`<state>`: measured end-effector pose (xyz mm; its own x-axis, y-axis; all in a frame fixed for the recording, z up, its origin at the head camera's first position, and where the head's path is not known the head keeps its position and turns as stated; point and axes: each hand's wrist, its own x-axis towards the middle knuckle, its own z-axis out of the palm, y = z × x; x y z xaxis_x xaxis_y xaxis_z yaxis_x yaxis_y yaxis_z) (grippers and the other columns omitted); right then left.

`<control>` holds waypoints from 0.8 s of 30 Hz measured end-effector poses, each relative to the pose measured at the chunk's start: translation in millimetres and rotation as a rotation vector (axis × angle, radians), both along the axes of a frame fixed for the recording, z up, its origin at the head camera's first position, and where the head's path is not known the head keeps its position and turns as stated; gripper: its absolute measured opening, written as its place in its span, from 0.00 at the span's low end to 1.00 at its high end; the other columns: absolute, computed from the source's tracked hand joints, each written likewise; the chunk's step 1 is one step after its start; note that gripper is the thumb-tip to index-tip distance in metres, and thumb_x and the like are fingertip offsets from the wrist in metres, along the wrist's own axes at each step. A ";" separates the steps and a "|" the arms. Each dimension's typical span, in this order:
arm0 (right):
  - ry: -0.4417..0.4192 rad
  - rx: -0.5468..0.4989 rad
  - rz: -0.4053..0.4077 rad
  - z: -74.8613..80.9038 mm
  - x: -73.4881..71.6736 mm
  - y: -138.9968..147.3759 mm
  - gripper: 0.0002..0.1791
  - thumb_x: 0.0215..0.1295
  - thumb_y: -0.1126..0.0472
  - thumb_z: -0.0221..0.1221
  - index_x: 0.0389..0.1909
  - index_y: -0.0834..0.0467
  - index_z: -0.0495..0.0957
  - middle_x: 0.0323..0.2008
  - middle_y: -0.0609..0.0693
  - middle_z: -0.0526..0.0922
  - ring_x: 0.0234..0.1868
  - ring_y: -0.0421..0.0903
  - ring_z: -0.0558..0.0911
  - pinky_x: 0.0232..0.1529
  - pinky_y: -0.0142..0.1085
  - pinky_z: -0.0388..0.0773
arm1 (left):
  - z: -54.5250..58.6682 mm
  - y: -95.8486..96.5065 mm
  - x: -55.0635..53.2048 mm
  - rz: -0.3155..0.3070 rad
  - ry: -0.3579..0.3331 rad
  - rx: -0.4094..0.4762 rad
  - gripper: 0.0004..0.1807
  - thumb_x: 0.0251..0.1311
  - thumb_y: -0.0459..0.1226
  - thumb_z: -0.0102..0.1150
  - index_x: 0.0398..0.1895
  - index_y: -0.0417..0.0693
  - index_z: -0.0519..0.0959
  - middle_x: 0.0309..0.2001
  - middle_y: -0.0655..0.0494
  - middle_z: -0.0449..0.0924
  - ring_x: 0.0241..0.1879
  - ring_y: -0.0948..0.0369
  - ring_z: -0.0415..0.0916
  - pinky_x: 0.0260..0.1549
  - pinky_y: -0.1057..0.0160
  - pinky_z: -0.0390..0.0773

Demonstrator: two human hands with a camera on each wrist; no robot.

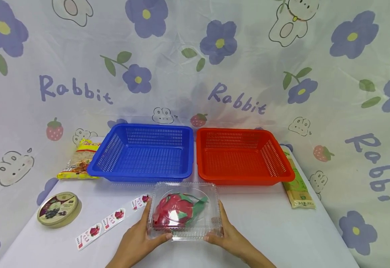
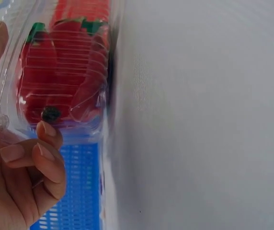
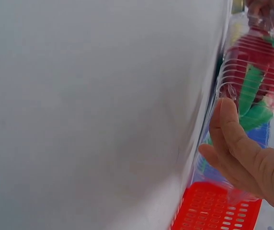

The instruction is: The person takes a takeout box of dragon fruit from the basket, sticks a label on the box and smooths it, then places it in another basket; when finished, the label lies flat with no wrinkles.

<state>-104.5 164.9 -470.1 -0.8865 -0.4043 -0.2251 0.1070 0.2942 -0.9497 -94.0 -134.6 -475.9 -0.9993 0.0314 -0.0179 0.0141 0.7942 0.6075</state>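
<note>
A clear plastic clamshell box [image 1: 186, 232] with its lid down is held between both hands at the front middle of the table. Inside it lies a red dragon fruit [image 1: 176, 210] with green scales, seen through the plastic in all three views. My left hand [image 1: 136, 238] grips the box's left side, thumb on the front edge; in the left wrist view several fingertips [image 2: 46, 129] curl against the plastic. Gripping the opposite side is my right hand [image 1: 230, 236], its thumb also at the front. In the right wrist view its fingers [image 3: 228, 115] press the box wall.
Behind the box stand a blue basket [image 1: 141, 175] and a red basket [image 1: 245, 178], side by side. On the left are a yellow food packet [image 1: 81, 160], a round tin [image 1: 59, 208] and a strip of rose stickers [image 1: 104, 223]. A green-and-yellow packet [image 1: 298, 186] lies at the right edge.
</note>
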 end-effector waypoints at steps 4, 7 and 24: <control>-0.002 -0.006 -0.001 -0.4 -1.4 0.8 0.63 0.61 0.49 0.67 0.79 0.42 0.25 0.78 0.65 0.37 0.71 0.68 0.58 0.64 0.68 0.60 | 0.4 1.4 0.4 0.006 -0.006 -0.004 0.68 0.40 0.68 0.70 0.80 0.52 0.45 0.59 0.30 0.76 0.49 0.39 0.81 0.46 0.39 0.79; -0.004 -0.004 -0.004 -0.8 -1.6 1.0 0.63 0.61 0.49 0.67 0.79 0.42 0.25 0.78 0.65 0.37 0.71 0.69 0.58 0.64 0.69 0.60 | 0.5 2.4 0.7 0.007 -0.005 -0.003 0.69 0.39 0.68 0.70 0.80 0.52 0.45 0.58 0.30 0.76 0.49 0.39 0.81 0.45 0.39 0.79; -0.008 -0.011 -0.040 -5.9 -0.8 1.7 0.64 0.60 0.50 0.68 0.79 0.42 0.25 0.78 0.65 0.36 0.71 0.68 0.60 0.63 0.69 0.61 | -0.9 3.8 2.3 -0.002 -0.020 -0.011 0.69 0.40 0.68 0.70 0.80 0.52 0.43 0.55 0.31 0.78 0.46 0.40 0.82 0.44 0.39 0.79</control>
<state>-105.3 166.6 -476.0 -0.9002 -0.3708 -0.2283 0.1262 0.2795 -0.9518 -91.7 -130.9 -476.8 -0.9987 0.0331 -0.0381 0.0038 0.8010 0.5987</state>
